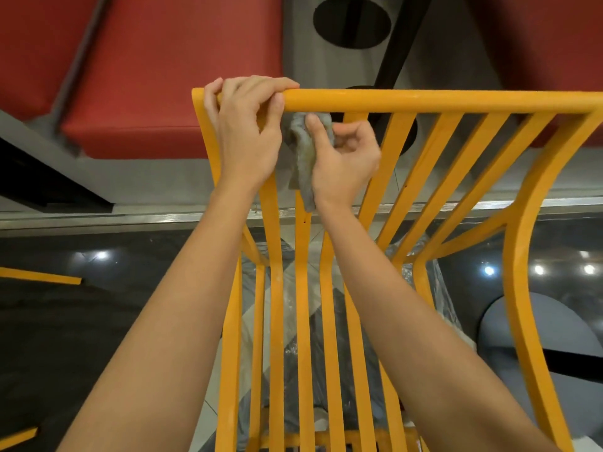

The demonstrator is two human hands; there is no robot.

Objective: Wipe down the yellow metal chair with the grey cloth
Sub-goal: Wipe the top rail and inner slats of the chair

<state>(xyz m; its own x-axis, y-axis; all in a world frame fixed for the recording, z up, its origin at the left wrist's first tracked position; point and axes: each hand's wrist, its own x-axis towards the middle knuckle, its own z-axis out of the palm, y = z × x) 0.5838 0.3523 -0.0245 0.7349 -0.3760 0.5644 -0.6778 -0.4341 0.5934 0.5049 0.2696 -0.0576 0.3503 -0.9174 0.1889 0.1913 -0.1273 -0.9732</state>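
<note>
Gripping the yellow chair (424, 101) rail, the left hand (248, 132) steadies while the right hand (342, 161) pinches the grey cloth (305, 151), which could snag between slats.

Both arms reach forward; left hand (246, 132) with fingers curled over, right hand (342, 161) just beside, thumb extended, fingers curled

This looks like an eating place such as a fast-food restaurant or food court. Red padded bench seats (169, 60) run along the far side above a grey floor (300, 44), with black round table bases (352, 19) standing on it. A yellow metal chair (424, 101) of slatted bars fills the foreground, and a glossy dark surface (98, 305) mirrors ceiling spotlights.
</note>
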